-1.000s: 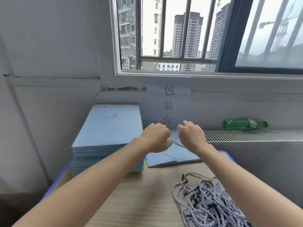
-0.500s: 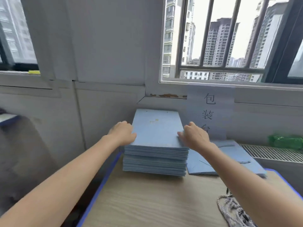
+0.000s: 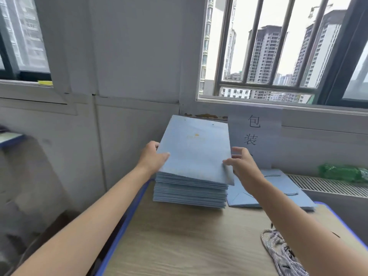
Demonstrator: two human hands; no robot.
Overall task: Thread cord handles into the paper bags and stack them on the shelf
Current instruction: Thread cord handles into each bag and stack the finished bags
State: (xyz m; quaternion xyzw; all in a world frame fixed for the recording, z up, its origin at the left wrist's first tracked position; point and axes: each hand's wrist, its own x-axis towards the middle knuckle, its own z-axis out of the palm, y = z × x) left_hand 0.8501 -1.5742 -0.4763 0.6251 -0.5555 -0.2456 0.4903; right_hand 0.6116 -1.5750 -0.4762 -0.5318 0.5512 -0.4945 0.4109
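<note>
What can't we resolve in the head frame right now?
- Left hand fingers: tucked behind the lifted top bags.
- Cord pile: cut off by the bottom edge, partly behind the right forearm.
- Threaded bags: mostly covered by the right hand and forearm.
- Green bottle: blurred, clipped at the right edge.
- Shelf: not in frame.

Single head-worn view, forward and down, close over the table (image 3: 179, 246) toward the window wall.
</note>
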